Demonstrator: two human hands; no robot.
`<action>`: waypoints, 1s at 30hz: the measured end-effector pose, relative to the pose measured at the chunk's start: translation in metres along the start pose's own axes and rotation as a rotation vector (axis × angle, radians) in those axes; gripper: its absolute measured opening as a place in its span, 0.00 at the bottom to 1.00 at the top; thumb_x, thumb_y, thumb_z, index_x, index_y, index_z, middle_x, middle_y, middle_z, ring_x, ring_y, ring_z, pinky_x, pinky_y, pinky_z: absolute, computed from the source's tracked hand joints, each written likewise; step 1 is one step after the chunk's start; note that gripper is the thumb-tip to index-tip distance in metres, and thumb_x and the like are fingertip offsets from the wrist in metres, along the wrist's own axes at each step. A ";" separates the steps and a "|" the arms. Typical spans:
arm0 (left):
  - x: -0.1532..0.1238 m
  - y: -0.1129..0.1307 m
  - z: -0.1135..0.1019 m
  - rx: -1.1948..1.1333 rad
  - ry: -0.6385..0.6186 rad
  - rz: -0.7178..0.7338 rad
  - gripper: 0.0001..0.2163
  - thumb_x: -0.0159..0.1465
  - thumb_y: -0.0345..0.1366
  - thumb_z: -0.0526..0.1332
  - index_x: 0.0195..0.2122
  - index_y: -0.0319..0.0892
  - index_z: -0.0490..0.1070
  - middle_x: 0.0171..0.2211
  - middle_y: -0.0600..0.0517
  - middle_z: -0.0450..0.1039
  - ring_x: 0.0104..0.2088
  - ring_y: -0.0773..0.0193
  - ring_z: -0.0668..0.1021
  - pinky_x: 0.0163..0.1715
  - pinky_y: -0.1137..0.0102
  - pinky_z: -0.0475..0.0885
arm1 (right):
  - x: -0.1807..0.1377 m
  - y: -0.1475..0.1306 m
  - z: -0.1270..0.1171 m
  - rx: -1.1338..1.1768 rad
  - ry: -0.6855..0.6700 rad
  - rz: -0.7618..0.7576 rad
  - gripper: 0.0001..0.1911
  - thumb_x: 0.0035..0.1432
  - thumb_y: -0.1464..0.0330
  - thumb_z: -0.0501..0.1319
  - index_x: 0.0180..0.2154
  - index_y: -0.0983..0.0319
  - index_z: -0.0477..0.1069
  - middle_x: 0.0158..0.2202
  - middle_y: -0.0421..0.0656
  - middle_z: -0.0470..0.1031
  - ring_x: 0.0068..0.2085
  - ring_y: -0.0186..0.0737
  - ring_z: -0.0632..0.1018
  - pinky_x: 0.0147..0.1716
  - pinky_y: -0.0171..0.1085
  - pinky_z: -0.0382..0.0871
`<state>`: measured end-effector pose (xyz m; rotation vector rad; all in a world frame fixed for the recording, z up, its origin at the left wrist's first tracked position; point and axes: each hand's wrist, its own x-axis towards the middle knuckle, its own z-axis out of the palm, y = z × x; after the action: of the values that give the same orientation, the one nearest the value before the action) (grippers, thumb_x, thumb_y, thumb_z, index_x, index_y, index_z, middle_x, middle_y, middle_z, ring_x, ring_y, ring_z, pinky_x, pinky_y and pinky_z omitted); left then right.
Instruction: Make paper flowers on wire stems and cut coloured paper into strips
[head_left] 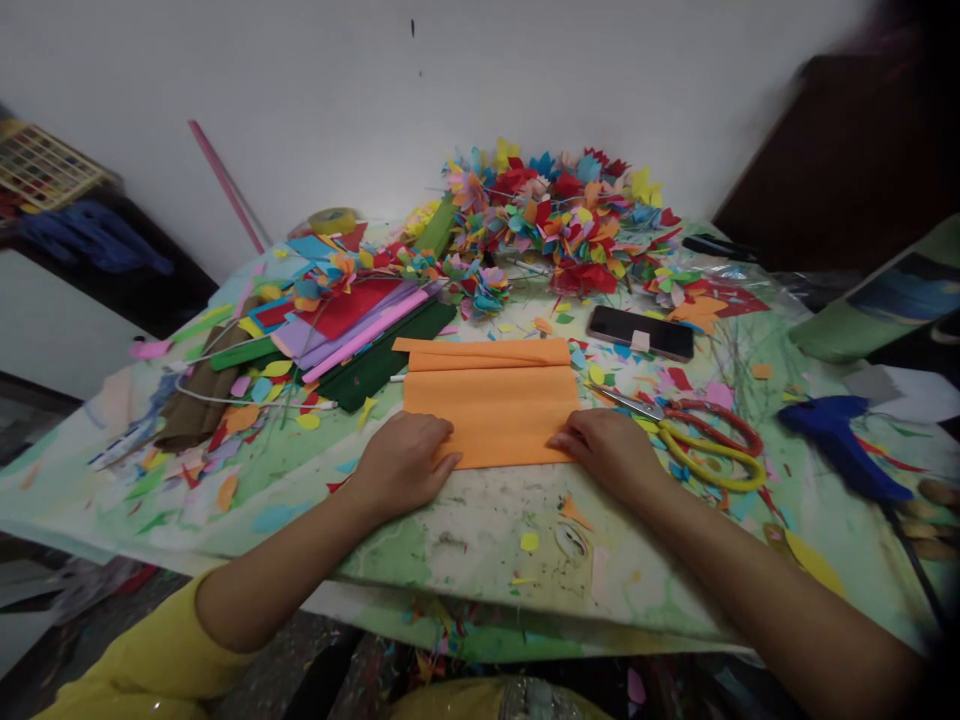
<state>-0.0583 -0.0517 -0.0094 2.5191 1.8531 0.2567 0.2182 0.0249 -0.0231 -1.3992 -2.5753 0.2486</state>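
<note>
A folded orange foam sheet (491, 400) lies flat on the paint-stained table (465, 530) in front of me. My left hand (405, 462) rests on its near left corner, fingers curled and pressed down on the edge. My right hand (609, 448) presses the near right corner the same way, fingertips on the sheet. Both hands are palm down and closed onto the sheet's front edge. Just right of my right hand lie scissors (697, 432) with red and yellow handles.
A heap of colourful paper flowers (555, 215) fills the table's back. Stacked coloured sheets (352, 325) lie at the left, a black phone (640, 332) behind the sheet, a tape roll (332, 220) at the back left, a blue object (840, 440) at the right. Paper scraps are scattered everywhere.
</note>
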 end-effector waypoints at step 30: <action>-0.002 0.010 0.011 0.007 -0.052 0.340 0.13 0.68 0.32 0.48 0.50 0.44 0.67 0.50 0.46 0.71 0.50 0.57 0.72 0.49 0.61 0.66 | 0.000 -0.004 0.001 -0.073 0.013 -0.048 0.18 0.62 0.55 0.56 0.26 0.60 0.68 0.29 0.45 0.75 0.31 0.41 0.73 0.28 0.37 0.53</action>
<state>-0.0482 -0.0558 -0.0193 2.8049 1.4015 0.1818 0.2147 0.0228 -0.0225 -1.3558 -2.6287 0.1383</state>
